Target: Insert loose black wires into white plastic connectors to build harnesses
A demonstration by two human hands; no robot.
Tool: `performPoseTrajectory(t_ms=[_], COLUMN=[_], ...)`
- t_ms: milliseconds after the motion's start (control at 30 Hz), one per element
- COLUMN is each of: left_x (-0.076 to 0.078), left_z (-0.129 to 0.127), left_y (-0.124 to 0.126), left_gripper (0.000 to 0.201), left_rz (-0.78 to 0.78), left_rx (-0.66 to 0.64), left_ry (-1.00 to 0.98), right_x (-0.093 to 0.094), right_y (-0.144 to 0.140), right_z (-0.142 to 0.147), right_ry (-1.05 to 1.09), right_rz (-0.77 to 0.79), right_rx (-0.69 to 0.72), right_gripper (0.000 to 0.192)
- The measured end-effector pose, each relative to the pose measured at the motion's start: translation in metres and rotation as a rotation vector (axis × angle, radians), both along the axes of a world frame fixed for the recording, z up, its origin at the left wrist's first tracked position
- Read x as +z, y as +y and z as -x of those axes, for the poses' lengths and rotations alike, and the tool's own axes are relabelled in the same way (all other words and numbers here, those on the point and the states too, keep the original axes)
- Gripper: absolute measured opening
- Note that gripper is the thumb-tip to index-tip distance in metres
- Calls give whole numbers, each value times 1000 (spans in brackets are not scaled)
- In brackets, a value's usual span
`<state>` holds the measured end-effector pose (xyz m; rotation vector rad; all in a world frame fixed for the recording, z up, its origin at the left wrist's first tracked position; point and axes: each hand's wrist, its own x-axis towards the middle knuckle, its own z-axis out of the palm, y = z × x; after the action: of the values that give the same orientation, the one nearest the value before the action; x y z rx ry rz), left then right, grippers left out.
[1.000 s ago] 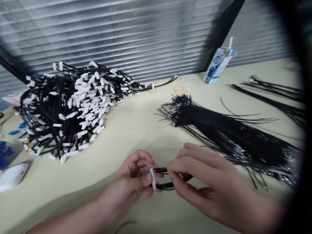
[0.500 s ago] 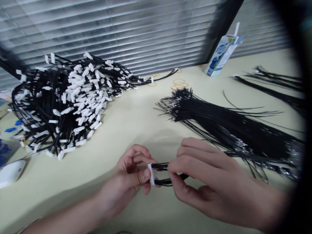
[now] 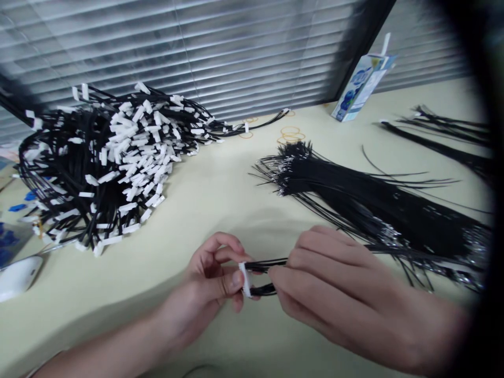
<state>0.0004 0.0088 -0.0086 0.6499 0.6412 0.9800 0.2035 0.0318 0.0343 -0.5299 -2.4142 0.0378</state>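
Between its thumb and fingers, my left hand (image 3: 214, 278) pinches a white connector housing (image 3: 245, 280). Two groups of black wires (image 3: 264, 265) run out of the housing's right side, one at each end, with a gap in the middle. My right hand (image 3: 331, 289) is closed at those wires just right of the connector; its fingertips are partly hidden behind the back of the hand. Behind the right hand lies a thick bundle of loose black wires (image 3: 338, 184) with metal terminals at the ends.
A large heap of black cables with white connectors (image 3: 137, 147) fills the left side. Rubber bands (image 3: 290, 132) and a drink carton (image 3: 360, 86) stand near the blinds (image 3: 236, 52). More black wires (image 3: 441, 144) lie at far right, and a white mouse (image 3: 19, 275) at far left.
My right hand has rolled over so its back faces up more, and its fingers have shifted along the wires. The left hand keeps its pinch on the connector.
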Motion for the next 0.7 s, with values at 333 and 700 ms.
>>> performPoseTrajectory(t_ms=[333,700], left_x=[2,5], left_z=[0,-3], left_y=[-1,-2], left_gripper=[17,16], left_rz=[8,-26], left_rx=[21,34], left_ry=[67,233], right_x=[-1,-4], right_y=[0,0], right_z=[2,3], right_ry=[-73,-192], right_rz=[54,46], right_rx=[0,35], right_gripper=[18,23])
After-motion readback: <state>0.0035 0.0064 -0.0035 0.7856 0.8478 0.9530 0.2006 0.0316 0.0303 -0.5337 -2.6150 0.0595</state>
